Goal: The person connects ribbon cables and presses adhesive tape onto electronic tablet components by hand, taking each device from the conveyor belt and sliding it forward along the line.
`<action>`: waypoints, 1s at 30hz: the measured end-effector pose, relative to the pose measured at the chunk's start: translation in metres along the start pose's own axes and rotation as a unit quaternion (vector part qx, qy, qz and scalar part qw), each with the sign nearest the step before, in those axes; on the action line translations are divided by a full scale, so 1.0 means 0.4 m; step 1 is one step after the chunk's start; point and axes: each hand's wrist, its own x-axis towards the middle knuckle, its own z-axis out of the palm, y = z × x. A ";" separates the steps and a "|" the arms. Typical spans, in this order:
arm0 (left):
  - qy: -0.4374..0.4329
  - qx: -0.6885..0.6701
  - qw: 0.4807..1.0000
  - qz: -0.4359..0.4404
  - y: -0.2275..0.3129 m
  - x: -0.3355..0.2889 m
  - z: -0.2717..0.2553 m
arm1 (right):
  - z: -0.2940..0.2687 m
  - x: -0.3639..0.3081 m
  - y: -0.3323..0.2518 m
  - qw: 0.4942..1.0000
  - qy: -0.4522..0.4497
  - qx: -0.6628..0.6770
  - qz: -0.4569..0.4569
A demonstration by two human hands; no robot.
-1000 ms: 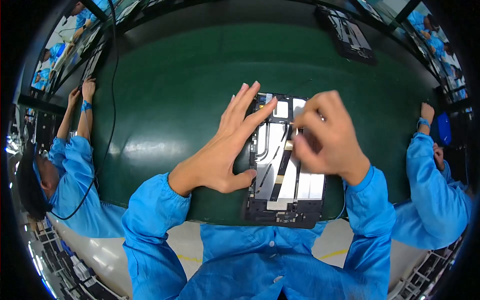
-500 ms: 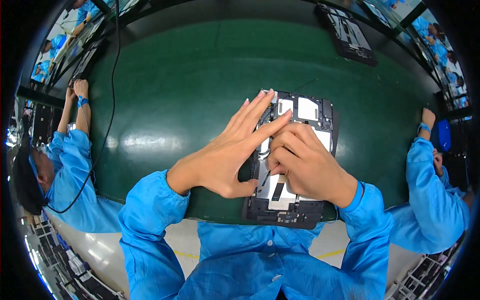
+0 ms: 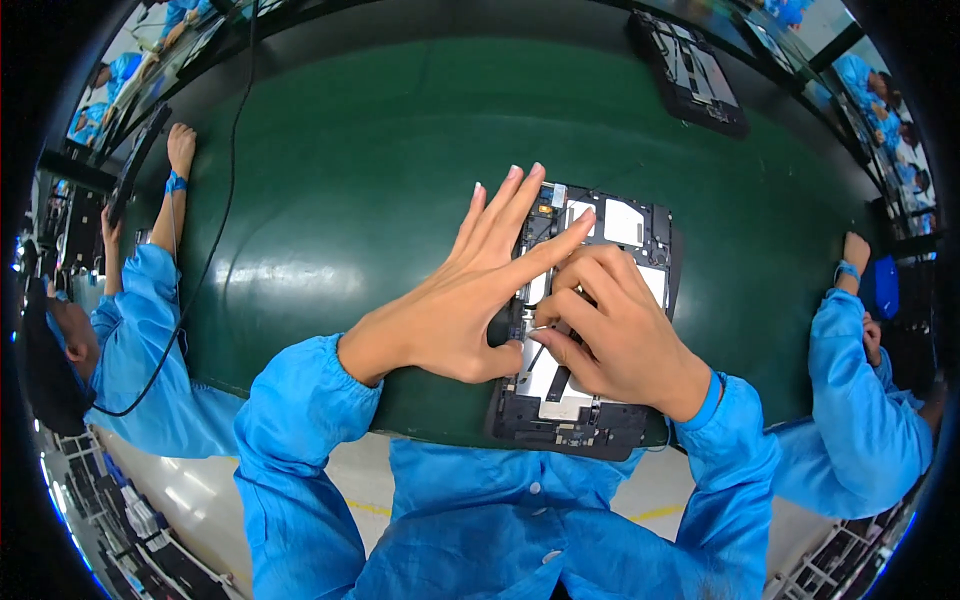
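Observation:
An opened tablet-like device [image 3: 625, 432], with a black frame, silver-white panels and small circuit parts, lies lengthwise before me at the table's near edge. My left hand [image 3: 450, 290] rests across its left side, fingers spread, the thumb low on the left edge and the fingertips by the top left corner. Over the middle of the device, my right hand [image 3: 625, 335] pinches a thin black cable [image 3: 534, 362] between thumb and forefinger, close to the left edge. A short black strip [image 3: 557, 385] shows below the right hand. Both hands hide much of the device's middle.
The green tabletop [image 3: 400, 150] curves around me. Another opened device [image 3: 697, 75] lies at the far right. A long black cable [image 3: 222, 215] hangs down on the left. At left, a co-worker's hand [image 3: 181, 150] is at a dark panel; another co-worker's arm [image 3: 850, 330] is at right.
My right fingertips have shifted slightly up along the device's left side. The thin wire that stuck out past the top edge no longer does. The left co-worker has tilted up a dark panel.

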 end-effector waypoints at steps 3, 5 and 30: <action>-0.005 -0.002 1.000 -0.007 -0.004 -0.003 0.000 | 0.002 0.005 -0.006 1.000 -0.008 0.001 0.007; -0.008 -0.015 1.000 -0.010 -0.003 -0.001 -0.003 | 0.014 0.006 -0.003 1.000 -0.006 -0.011 0.004; -0.001 -0.065 0.998 0.004 -0.060 0.012 0.011 | 0.013 0.028 0.005 0.999 0.031 -0.027 -0.006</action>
